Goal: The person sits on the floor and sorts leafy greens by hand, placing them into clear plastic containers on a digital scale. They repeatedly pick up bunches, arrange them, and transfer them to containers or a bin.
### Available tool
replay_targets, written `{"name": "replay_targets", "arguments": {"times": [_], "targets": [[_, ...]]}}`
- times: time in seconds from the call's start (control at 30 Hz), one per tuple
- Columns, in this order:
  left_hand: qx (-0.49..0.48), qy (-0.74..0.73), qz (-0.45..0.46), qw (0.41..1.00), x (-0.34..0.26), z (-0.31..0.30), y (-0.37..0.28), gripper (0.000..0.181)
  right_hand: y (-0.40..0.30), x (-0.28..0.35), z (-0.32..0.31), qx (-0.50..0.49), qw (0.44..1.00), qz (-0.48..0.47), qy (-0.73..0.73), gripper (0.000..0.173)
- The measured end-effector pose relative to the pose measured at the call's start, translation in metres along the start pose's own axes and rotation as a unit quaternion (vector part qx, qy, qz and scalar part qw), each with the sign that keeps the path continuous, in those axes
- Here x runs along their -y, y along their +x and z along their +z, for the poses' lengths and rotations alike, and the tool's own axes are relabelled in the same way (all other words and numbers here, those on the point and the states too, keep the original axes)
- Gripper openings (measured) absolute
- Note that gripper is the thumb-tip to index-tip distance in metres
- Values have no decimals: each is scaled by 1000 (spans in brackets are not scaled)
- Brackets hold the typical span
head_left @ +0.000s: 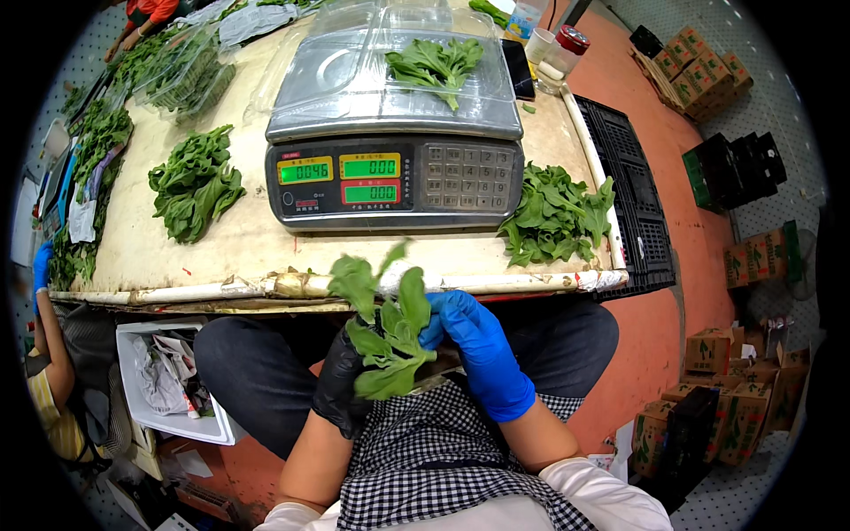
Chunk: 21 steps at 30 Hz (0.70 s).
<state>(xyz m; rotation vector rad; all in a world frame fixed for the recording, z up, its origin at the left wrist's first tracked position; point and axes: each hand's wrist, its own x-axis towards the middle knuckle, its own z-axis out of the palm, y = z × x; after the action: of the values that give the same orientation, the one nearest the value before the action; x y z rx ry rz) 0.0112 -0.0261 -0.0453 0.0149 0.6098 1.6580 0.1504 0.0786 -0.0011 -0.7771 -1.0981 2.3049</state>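
Note:
My left hand (pixel 342 381), in a black glove, holds a bunch of leafy green sprigs (pixel 388 342) above my lap. Leaves cover most of its fingers. My right hand (pixel 481 358), in a blue glove, has its thumb and fingers pinched together at the bunch's right edge. The cut stem end points right, below those fingertips. Beyond the table edge stands a digital scale (pixel 392 182) with lit green displays. On its metal pan, an open clear plastic clamshell box (pixel 362 73) contains a few leafy sprigs (pixel 438 63).
Piles of greens lie left (pixel 196 182) and right (pixel 558 212) of the scale. Filled clear boxes (pixel 186 79) sit farther left. A jar (pixel 564 56) and phone (pixel 518 66) stand back right. A white bin (pixel 219 425) is by my left knee. Co-workers' hands (pixel 42 265) show leftward.

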Motion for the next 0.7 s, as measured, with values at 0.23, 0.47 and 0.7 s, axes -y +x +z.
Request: {"name": "replay_targets", "arguments": {"times": [0.23,0.47,0.7], "targets": [[9,84,38,996,-9,-4,-9,35,-2,-10,1,58,967,-81,-236,21],[-37,173,54,983,-8,10,-18,33,-1,-3,1,-12,997,59,-53,23],[-104,78,105,986,17,14,-13,23,0,-6,13,-99,994,-39,-18,22]]}}
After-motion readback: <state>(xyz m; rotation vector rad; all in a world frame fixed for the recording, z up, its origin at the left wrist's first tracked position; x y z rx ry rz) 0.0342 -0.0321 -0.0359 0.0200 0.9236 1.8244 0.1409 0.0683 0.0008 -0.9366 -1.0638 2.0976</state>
